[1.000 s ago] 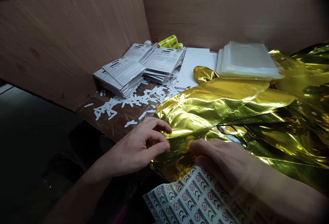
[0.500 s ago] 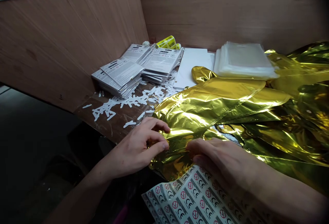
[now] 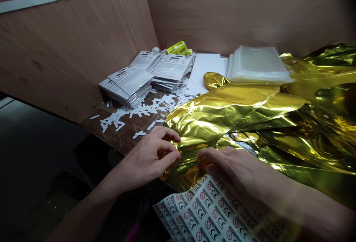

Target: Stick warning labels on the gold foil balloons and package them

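Observation:
Shiny gold foil (image 3: 205,119) lies across the table in front of me. My left hand (image 3: 152,155) is at its left end, fingers curled and closed on the foil's edge. To the right, my right hand (image 3: 230,164) has its fingers pressed together at the foil's lower part; the fingertips are partly hidden. Beneath my right hand and forearm is a sheet of stickers (image 3: 200,212) printed with CE marks and red circles, reaching the bottom of the view.
Stacks of printed packets (image 3: 128,82) stand at the back left, near a yellow label roll (image 3: 178,48). White paper (image 3: 204,68) and a pile of clear bags (image 3: 256,64) lie behind the foil. Small white strips (image 3: 141,108) are scattered on the brown tabletop (image 3: 114,138).
The view has shifted slightly, so the things at the back right sit a little farther left. Both hands stay at the foil in nearly the same pose.

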A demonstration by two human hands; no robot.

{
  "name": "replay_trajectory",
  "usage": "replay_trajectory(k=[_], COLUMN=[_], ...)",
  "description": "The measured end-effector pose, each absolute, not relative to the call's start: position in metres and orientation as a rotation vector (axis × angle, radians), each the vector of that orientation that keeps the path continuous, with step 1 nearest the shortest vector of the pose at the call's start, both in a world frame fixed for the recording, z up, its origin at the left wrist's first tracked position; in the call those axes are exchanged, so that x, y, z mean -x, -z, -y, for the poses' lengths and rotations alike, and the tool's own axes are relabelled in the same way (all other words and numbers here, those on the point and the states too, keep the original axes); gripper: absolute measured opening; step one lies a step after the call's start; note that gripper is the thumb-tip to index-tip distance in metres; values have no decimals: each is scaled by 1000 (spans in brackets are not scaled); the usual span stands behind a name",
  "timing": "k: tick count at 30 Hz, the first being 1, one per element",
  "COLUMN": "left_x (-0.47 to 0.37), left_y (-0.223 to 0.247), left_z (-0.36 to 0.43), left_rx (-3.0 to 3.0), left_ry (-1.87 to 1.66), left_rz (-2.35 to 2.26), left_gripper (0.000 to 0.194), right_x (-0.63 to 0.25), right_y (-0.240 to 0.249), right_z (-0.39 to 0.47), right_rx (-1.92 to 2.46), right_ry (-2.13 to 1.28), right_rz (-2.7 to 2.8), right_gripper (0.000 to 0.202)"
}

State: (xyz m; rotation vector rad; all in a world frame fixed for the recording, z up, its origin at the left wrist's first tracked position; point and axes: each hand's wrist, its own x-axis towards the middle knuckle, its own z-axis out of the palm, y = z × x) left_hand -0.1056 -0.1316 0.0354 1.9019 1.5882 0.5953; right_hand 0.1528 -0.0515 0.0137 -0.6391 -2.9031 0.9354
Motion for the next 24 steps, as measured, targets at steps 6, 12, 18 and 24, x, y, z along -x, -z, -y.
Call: replay_trajectory(k=[6,12,18,24], left_x=[105,107,105,102], left_y=[-43,-49,-46,-40], left_z=[131,136,138,138], left_rx=[-1859,-1790,-1838,-1889], left_ry=[-573,-642,-650,-628], left_rz=[-1571,-1521,-1500,-1522], left_gripper=[24,26,23,21], right_x=[-155,-156,-156,-155], right_y=[-15,-14,-11,-15], right_z=[51,51,50,52], right_rx=[609,597,600,646], right_ry=[-988,-971,-916,-936], right_rz=[2804,2779,2860,2881], right_gripper=[16,18,21,21])
